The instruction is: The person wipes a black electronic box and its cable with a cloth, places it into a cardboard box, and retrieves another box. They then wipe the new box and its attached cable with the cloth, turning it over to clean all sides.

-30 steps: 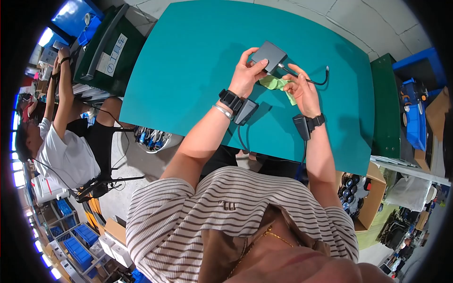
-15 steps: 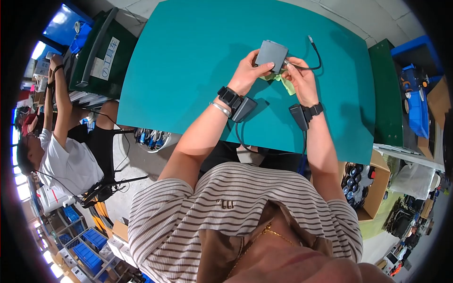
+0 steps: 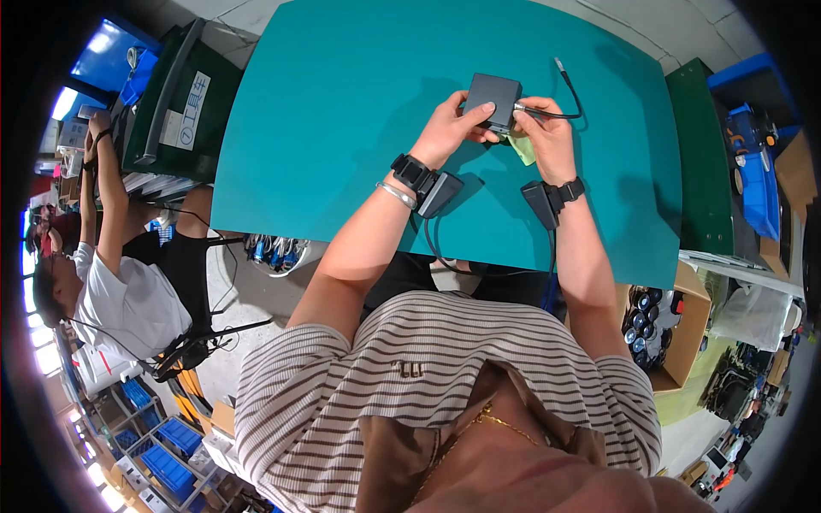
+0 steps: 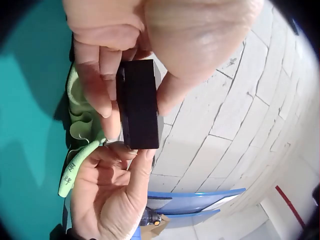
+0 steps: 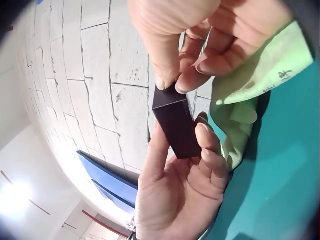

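Note:
My left hand (image 3: pixel 446 130) grips a flat dark grey box (image 3: pixel 493 98) in the head view, thumb on its top face and fingers beneath. At the box's right side, my right hand (image 3: pixel 550 141) pinches the connector end of a short black cable (image 3: pixel 556 114) between thumb and fingertips. The cable's free metal tip (image 3: pixel 559 65) points away toward the far side. From the right wrist view, the right thumb and forefinger press close together at one end face of the box (image 5: pixel 177 122). A light green cloth (image 3: pixel 522 150) with dark handwriting lies beneath the hands.
Both hands are over a teal table (image 3: pixel 342 128). A green cabinet (image 3: pixel 184 103) stands left, near a seated person (image 3: pixel 128 291). Blue bins (image 3: pixel 757 197) are at the right, above an open carton (image 3: pixel 680 333) of round dark parts. A bucket of cables (image 3: pixel 278 252) sits below the left edge.
The right hand has gone from loose fingers beside the cable to pinching its connector at the box. The box has turned squarer to the view, and the cable's free tip has swung farther away.

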### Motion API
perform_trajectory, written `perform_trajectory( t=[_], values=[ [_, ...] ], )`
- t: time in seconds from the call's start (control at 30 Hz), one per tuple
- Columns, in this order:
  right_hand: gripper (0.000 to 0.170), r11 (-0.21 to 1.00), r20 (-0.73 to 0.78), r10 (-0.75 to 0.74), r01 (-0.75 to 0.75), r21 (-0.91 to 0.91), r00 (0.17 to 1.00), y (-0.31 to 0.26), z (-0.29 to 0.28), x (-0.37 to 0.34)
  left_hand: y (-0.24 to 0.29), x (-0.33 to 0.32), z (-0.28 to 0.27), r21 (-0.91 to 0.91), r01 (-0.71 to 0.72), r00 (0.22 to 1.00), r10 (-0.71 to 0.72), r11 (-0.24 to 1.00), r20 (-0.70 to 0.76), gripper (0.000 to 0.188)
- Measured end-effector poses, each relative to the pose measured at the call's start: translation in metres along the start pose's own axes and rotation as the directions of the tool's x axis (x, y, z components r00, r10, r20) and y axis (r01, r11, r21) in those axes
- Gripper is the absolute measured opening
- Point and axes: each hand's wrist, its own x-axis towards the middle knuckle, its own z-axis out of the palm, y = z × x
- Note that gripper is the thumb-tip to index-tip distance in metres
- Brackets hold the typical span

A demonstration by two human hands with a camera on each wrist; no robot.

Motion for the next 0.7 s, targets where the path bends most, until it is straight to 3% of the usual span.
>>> perform_trajectory(
  t=[0.1, 0.27, 0.33, 0.7],
  values=[
    [0.019, 1.0, 0.003, -0.013, 0.013, -0.003, 1.0, 0.001, -0.001, 0.0, 0.0, 0.001, -0.001, -0.005, 0.027, 0.999, -0.026, 1.0, 0.028, 0.067],
    [0.019, 1.0, 0.022, -0.013, 0.012, 0.027, 1.0, 0.004, -0.002, 0.0, -0.003, 0.002, 0.001, -0.033, -0.069, 0.998, 0.07, 0.997, 0.01, 0.057],
    [0.017, 0.989, 0.022, 0.059, -0.061, 0.135, 0.998, 0.001, 0.002, -0.001, -0.001, 0.001, 0.003, -0.032, -0.09, 0.996, 0.09, 0.995, 0.005, 0.057],
    [0.013, 0.94, 0.114, 0.083, -0.116, 0.321, 0.99, 0.002, -0.009, 0.001, 0.001, -0.004, 0.009, 0.05, -0.255, 0.967, 0.256, 0.966, -0.008, 0.055]
  ],
)
